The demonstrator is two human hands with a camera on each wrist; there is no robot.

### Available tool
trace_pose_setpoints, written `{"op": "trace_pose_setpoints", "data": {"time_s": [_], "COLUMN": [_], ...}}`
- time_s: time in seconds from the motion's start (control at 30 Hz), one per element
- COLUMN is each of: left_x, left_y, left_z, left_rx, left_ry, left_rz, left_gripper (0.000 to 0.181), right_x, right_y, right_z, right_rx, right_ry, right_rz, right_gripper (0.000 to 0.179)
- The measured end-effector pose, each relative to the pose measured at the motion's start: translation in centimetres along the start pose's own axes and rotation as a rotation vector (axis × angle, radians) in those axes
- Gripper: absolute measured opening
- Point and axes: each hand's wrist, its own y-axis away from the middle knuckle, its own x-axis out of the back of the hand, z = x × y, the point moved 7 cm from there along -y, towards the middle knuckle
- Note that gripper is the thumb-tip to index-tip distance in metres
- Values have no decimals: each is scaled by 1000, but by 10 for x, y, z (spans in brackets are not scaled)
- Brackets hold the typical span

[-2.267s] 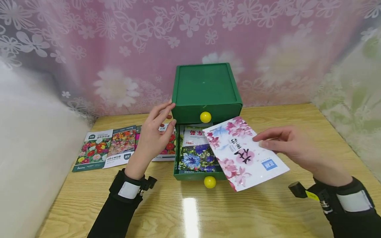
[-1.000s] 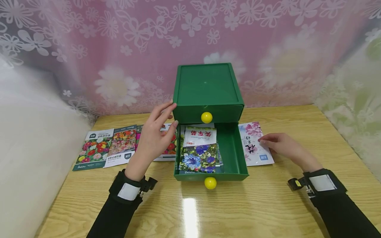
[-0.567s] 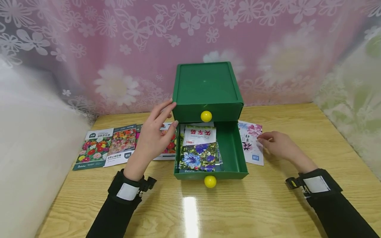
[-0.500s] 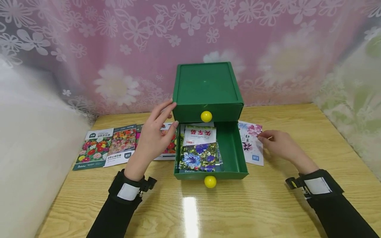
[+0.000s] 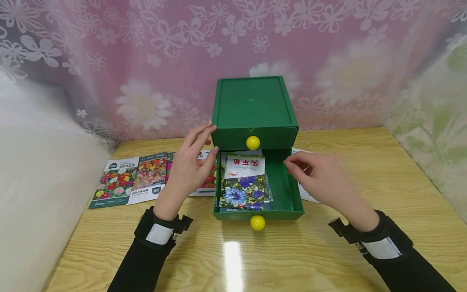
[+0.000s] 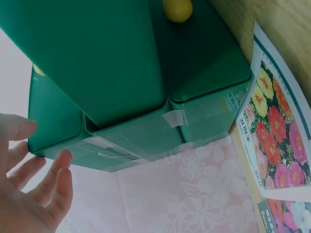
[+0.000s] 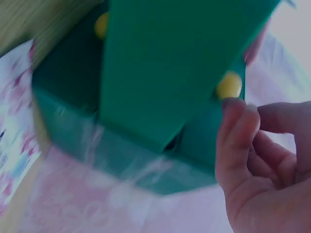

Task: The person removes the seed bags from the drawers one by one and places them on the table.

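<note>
A green drawer cabinet (image 5: pixel 253 103) stands on the table, with one drawer (image 5: pixel 233 217) pulled out below its top drawer. Inside that drawer, on the left, lies a blue cornflower seed packet (image 5: pixel 242 186) over other packets. My left hand (image 5: pixel 189 164) rests its fingertips on the cabinet's upper left edge, fingers spread. Over the drawer's right wall hovers my right hand (image 5: pixel 321 176), its thumb and forefinger close together with nothing seen between them. Partly hidden behind it, a white and pink flowered packet (image 7: pixel 17 116) lies on the table right of the cabinet.
Several seed packets (image 5: pixel 114 182) lie in a row on the table left of the cabinet, partly behind my left hand. Yellow ball knobs (image 5: pixel 257 223) stick out from the drawer fronts. A pink flowered curtain (image 5: pixel 164 61) hangs behind.
My right hand has set the pink flowered packet down right of the drawer, slid it left against the cabinet, let go and moved left over the drawer wall. My left hand has stayed.
</note>
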Motion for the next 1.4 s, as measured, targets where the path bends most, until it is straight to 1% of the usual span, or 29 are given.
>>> {"op": "trace_pose_setpoints", "data": {"time_s": [0.13, 0.23, 0.33, 0.4, 0.57, 0.73, 0.8, 0.9, 1.07, 1.17, 1.23, 1.33, 1.4], "left_x": [0, 0, 0, 0, -1, -2, -2, -3, -3, -1, 0, 2, 2], "left_y": [0, 0, 0, 0, -1, -2, -1, 0, 2, 4, 6, 8, 10], "left_z": [-1, -1, 0, 0, 1, 3, 3, 3, 5, 8, 11, 16, 20], "left_rx": [2, 3, 0, -3, -13, -19, -17, -13, -12, -11, -12, -19, -29], "left_ry": [-17, -19, -18, -15, -18, -24, -24, -28, -37, -47, -53, -53, -50], "left_rz": [12, 27, 36, 40, 36, 28, 29, 28, 32, 47, 60, 76, 60], "left_gripper": [45, 44, 44, 44, 45, 46, 47, 48, 50, 44, 39, 29, 24], "right_x": [-31, -52, -65, -68, -67, -67, -67, -66, -64, -65, -66, -66, -65], "right_y": [-9, -14, -17, -18, -19, -20, -20, -22, -24, -26, -27, -27, -27], "right_z": [-22, -29, -31, -32, -33, -30, -28, -26, -24, -23, -23, -23, -23], "right_rx": [60, 64, 46, 38, 30, -5, -28, -59, -88, -103, -114, -127, -131], "right_ry": [53, 104, 133, 142, 159, 162, 139, 86, -13, -83, -113, -123, -108], "right_rz": [-155, -263, -322, -333, -311, -304, -295, -260, -230, -248, -261, -274, -274], "right_gripper": [16, 17, 19, 21, 19, 21, 21, 21, 20, 23, 24, 24, 22]}}
